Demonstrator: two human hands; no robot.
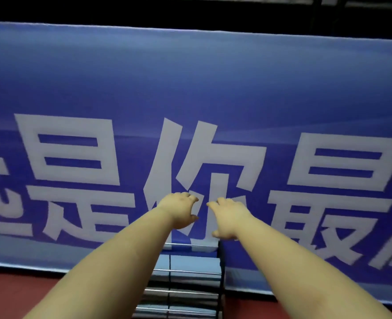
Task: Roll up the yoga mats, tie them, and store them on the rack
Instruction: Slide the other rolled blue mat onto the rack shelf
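While left hand and right hand reach forward, fingers relaxed, empty, rack sits below.

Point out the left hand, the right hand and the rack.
left hand (180,209), head view, on the back of the hand.
right hand (228,216), head view, on the back of the hand.
rack (185,291), head view, on a metal rung between the forearms.
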